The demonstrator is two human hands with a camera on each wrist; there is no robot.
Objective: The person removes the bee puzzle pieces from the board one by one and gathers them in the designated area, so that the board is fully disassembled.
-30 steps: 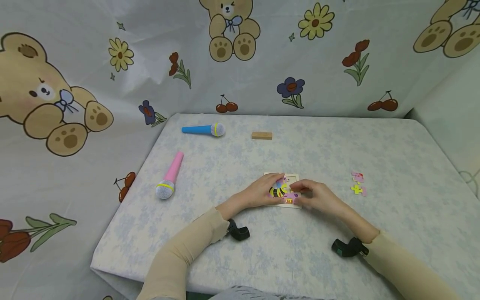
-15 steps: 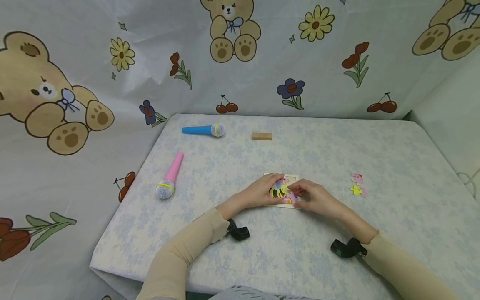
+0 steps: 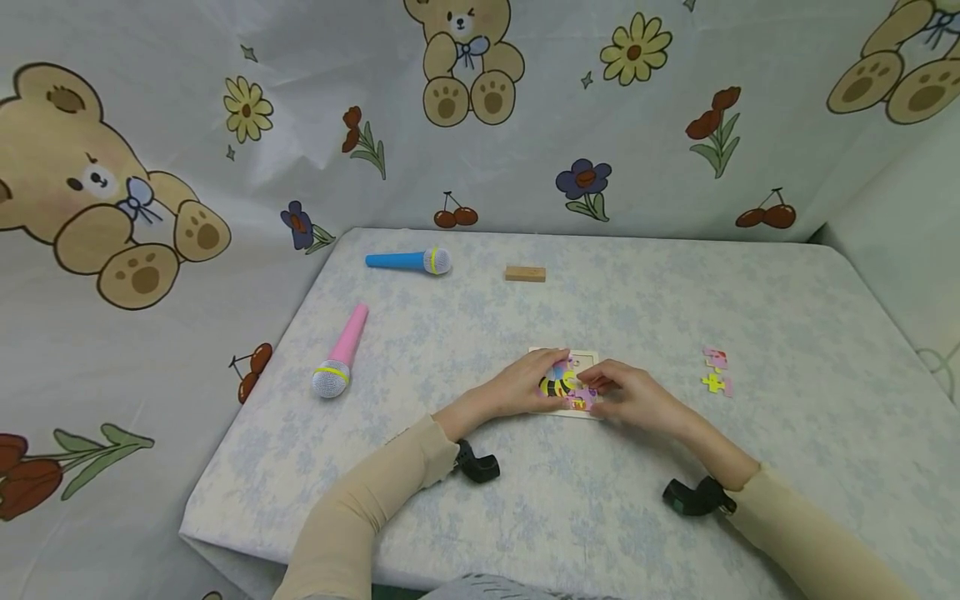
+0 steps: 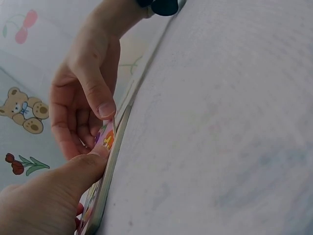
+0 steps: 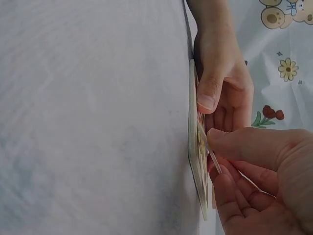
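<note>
A small framed jigsaw puzzle (image 3: 587,359) with a yellow-and-black striped bee picture lies flat on the table. My left hand (image 3: 519,386) holds its left side, thumb along the near edge and fingers at the far one. At the lower right of the frame, my right hand (image 3: 636,397) pinches a thin puzzle piece (image 5: 214,160) between thumb and fingertips. That piece stands tilted, one edge against the board, in the right wrist view. Its printed face is mostly hidden. The frame's upper right shows bare backing.
Loose puzzle pieces, pink (image 3: 716,357) and yellow (image 3: 713,382), lie to the right of the board. A wooden block (image 3: 525,273) and a blue toy microphone (image 3: 397,261) lie toward the back. A pink toy microphone (image 3: 348,337) rests at the left.
My right fingertips have shifted slightly left over the board, and the piece at its lower right has tilted a little. The left hand stays in place.
</note>
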